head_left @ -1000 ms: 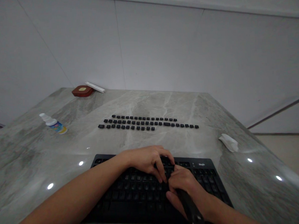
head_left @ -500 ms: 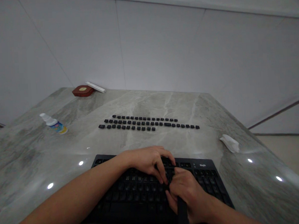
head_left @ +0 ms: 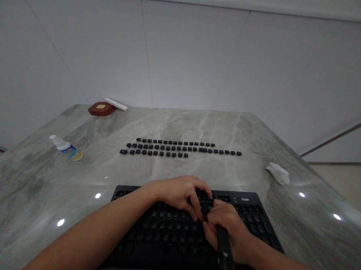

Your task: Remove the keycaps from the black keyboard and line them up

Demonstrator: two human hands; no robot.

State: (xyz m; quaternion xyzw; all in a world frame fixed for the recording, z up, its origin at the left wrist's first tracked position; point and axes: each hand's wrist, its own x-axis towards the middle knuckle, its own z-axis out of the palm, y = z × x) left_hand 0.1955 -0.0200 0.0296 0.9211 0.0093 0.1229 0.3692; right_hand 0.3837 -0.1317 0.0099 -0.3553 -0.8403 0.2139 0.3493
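Far left, the grey marbled table (head_left: 239,164) is occupied by a white-topped bottle (head_left: 68,150) with a blue and yellow label; at the back edge a red-brown case (head_left: 101,109) is seen, with a white strip (head_left: 116,104) set just beside it, close to the wall. Across the middle, loose black keycaps (head_left: 166,148) are laid out in three rows, one wider key being included in the middle row. Nearer, below those rows, the black keyboard (head_left: 169,235) is placed flat on the table, and it is crossed by the left forearm. The left hand (head_left: 181,194) is held over the upper keys, its fingers bent downward and brought close to the other hand; whether anything is pinched there cannot be told. Just to the right, a dark tool (head_left: 224,247) is gripped in the right hand (head_left: 229,221), its handle pointed back toward the wearer, its working end hidden among the fingers. Farther right, beyond the keyboard, a crumpled white tissue (head_left: 278,173) is seen on the tabletop.
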